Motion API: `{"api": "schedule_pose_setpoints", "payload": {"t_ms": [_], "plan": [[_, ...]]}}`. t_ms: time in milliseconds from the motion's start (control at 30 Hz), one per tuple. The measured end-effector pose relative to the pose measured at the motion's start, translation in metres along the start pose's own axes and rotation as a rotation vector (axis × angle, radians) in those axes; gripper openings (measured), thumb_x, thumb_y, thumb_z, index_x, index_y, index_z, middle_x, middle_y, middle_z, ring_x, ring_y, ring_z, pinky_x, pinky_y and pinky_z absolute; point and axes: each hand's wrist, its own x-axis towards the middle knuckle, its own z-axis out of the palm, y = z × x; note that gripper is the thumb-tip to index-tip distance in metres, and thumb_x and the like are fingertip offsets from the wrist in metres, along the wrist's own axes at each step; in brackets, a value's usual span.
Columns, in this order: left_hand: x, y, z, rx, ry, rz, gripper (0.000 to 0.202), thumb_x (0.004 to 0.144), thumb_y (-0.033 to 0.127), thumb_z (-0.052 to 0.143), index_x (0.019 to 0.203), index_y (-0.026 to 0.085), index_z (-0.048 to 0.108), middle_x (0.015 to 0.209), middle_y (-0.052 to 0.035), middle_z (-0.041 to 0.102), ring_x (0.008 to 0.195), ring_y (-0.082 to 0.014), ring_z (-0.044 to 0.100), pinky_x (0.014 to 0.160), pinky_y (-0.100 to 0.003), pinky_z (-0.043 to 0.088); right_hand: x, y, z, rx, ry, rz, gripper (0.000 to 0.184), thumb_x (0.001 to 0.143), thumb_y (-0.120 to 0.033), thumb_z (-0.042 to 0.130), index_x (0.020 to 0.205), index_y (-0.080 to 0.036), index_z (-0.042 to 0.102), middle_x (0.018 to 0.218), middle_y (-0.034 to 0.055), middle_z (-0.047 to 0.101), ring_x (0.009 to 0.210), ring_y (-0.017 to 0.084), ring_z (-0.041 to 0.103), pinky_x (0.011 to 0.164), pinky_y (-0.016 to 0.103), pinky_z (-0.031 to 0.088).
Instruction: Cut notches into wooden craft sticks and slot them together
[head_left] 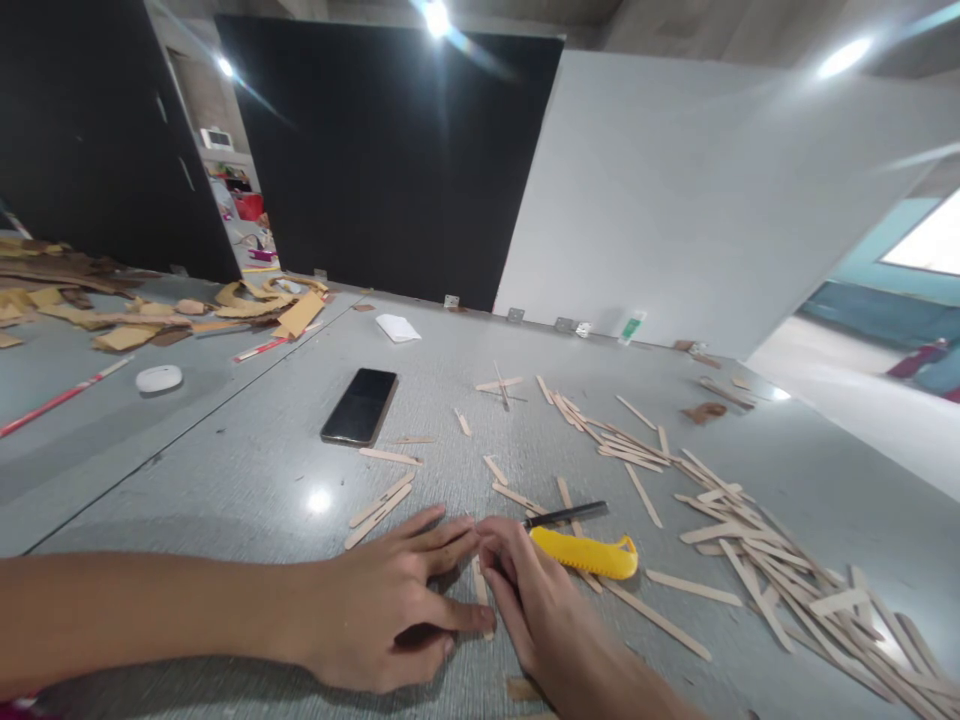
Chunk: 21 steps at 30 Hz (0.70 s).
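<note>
My left hand (390, 610) lies on the grey table (255, 480), fingers stretched out and pressing a short wooden stick (481, 592) flat. My right hand (536, 610) meets it fingertip to fingertip, fingers bunched together over the same stick. Just beyond my right hand lies a yellow utility knife (585, 552) with its black blade (564, 516) extended. A pair of sticks (380, 505) rests just past my left fingers.
Several loose wooden sticks (757, 545) are strewn over the right half of the table. A black phone (360, 405) lies face up at centre left. Cardboard scraps (135, 315), a white oval object (159, 378) and a folded white paper (397, 327) sit farther back.
</note>
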Motion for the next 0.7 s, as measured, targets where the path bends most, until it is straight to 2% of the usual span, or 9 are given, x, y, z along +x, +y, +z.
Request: {"api": "schedule_pose_setpoints", "payload": {"t_ms": [133,333,433,600,700], "plan": [[0.0006,0.0002,0.0004,0.003,-0.001,0.014,0.053,0.096,0.024,0.063,0.149,0.031,0.061,0.174,-0.0124,0.031,0.159,-0.0372,0.034,0.131,-0.06,0.024,0.0011,-0.0009,-0.0002,-0.004,-0.016,-0.003,0.023,0.107,-0.006,0.038,0.115,-0.025,0.049,0.111,0.0076,0.066,0.101,0.022,0.069,0.091,0.039,0.058],[0.0009,0.001,0.0005,-0.001,-0.021,-0.008,0.052,0.096,0.025,0.063,0.148,0.031,0.062,0.176,-0.0118,0.023,0.159,-0.038,0.033,0.13,-0.062,0.023,0.0003,-0.0016,0.0006,-0.023,0.003,0.007,0.021,0.107,-0.007,0.038,0.106,-0.025,0.048,0.102,0.0058,0.065,0.091,0.022,0.067,0.082,0.036,0.056],[0.0007,0.0002,0.0019,-0.006,-0.009,-0.004,0.053,0.095,0.025,0.063,0.148,0.031,0.062,0.176,-0.0115,0.022,0.158,-0.0388,0.034,0.13,-0.063,0.024,-0.0019,0.001,0.002,-0.022,0.01,0.023,0.021,0.108,-0.007,0.036,0.105,-0.026,0.046,0.099,0.0042,0.064,0.088,0.021,0.066,0.081,0.036,0.056],[0.0011,0.0004,0.0021,0.008,-0.027,-0.008,0.052,0.096,0.027,0.064,0.148,0.03,0.062,0.177,-0.0117,0.019,0.158,-0.0401,0.034,0.13,-0.062,0.024,-0.0034,0.008,0.0049,-0.022,0.029,0.032,0.024,0.108,-0.007,0.032,0.113,-0.025,0.045,0.108,0.0069,0.064,0.098,0.022,0.068,0.087,0.037,0.056],[0.0013,0.0016,0.0002,0.002,-0.043,-0.019,0.051,0.097,0.029,0.063,0.148,0.03,0.062,0.177,-0.0114,0.015,0.158,-0.04,0.033,0.131,-0.061,0.023,-0.0021,0.0072,0.004,-0.037,0.04,0.037,0.023,0.107,-0.007,0.032,0.111,-0.025,0.046,0.103,0.0062,0.063,0.091,0.023,0.067,0.083,0.038,0.057]]}}
